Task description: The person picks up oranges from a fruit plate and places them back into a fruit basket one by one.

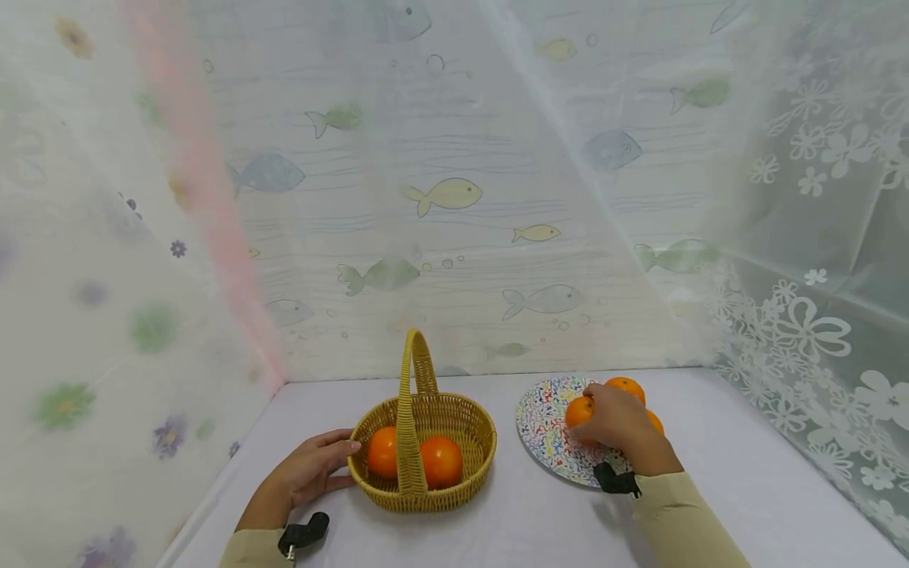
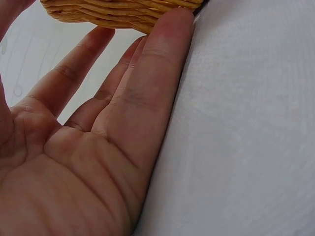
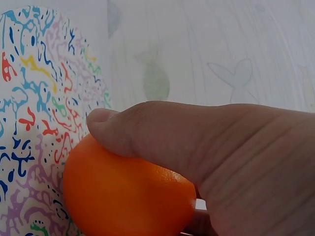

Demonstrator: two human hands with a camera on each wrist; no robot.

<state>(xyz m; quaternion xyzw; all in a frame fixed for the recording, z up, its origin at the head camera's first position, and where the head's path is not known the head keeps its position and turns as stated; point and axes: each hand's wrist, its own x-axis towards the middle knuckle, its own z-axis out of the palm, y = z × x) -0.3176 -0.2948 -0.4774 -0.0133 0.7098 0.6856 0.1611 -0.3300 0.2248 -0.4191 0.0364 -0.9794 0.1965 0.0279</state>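
Note:
My right hand [image 1: 618, 418] grips an orange [image 1: 578, 412] over the patterned round plate [image 1: 540, 422]. In the right wrist view the thumb lies across the top of this orange [image 3: 123, 191]. Two more oranges, one at the back [image 1: 628, 386] and one at the right [image 1: 656, 422], show partly behind the hand. My left hand [image 1: 312, 469] is at the left side of a yellow wicker basket [image 1: 458, 497], thumb by its rim. Fairly straight fingers [image 2: 152, 83] touch the basket's underside in the left wrist view. Inside the basket lie two orange fruits [image 1: 442, 461], either side of its tall handle.
A white cloth [image 1: 525, 521] covers the table, and between basket and plate runs a strip of it. Behind hangs a pale curtain [image 1: 440, 260] printed with fish. Flowered sheets close in the left [image 1: 106, 315] and right [image 1: 802, 237] sides.

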